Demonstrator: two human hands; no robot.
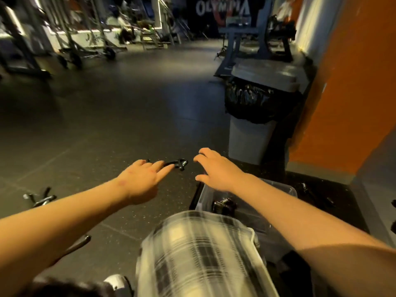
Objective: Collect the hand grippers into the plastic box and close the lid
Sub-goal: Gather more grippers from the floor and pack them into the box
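Note:
A black hand gripper (178,163) lies on the dark gym floor straight ahead. My left hand (143,179) reaches over one of its handles with the fingers stretched out and touching it. Just to the right, my right hand (215,169) hovers with spread fingers and holds nothing, above the far corner of the clear plastic box (205,197). The box stands open on the floor with one hand gripper (224,206) inside. No lid is in view. More hand grippers lie on the floor at the left (40,199), at the lower left (82,243) and on the black mat at the right (306,189).
A grey trash bin (249,142) with a black bag stands just beyond the box, against an orange wall (342,103). My knee in plaid trousers (199,249) fills the foreground. Gym machines (70,39) line the far side of the floor.

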